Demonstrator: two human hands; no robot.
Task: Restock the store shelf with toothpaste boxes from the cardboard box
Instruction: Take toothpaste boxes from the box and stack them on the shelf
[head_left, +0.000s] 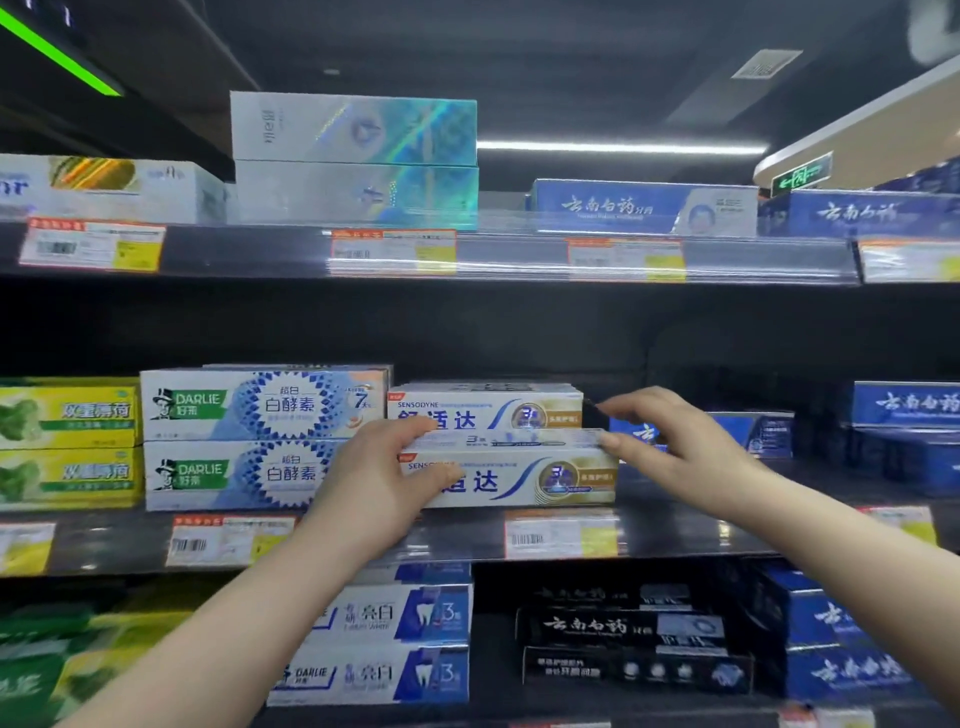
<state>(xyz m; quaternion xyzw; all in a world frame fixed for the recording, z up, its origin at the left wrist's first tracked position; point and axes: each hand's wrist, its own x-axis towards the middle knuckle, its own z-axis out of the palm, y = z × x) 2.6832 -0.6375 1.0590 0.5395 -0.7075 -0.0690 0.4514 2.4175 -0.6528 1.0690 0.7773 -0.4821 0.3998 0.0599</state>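
On the middle shelf (467, 535) lies a white and gold Sensodyne toothpaste box (540, 475), its front near the shelf edge. My left hand (384, 473) grips its left end, thumb on top and fingers over the front. At the box's top right corner my right hand (670, 441) touches it with the fingertips. A second Sensodyne box (483, 408) sits behind it and a little higher. The cardboard box is out of view.
Two stacked Darlie boxes (260, 436) stand directly left of the Sensodyne boxes, with yellow-green boxes (67, 441) further left. Blue boxes (904, 431) fill the right side, with a dark gap between. Shelves above and below also hold toothpaste boxes, and price tags line the edges.
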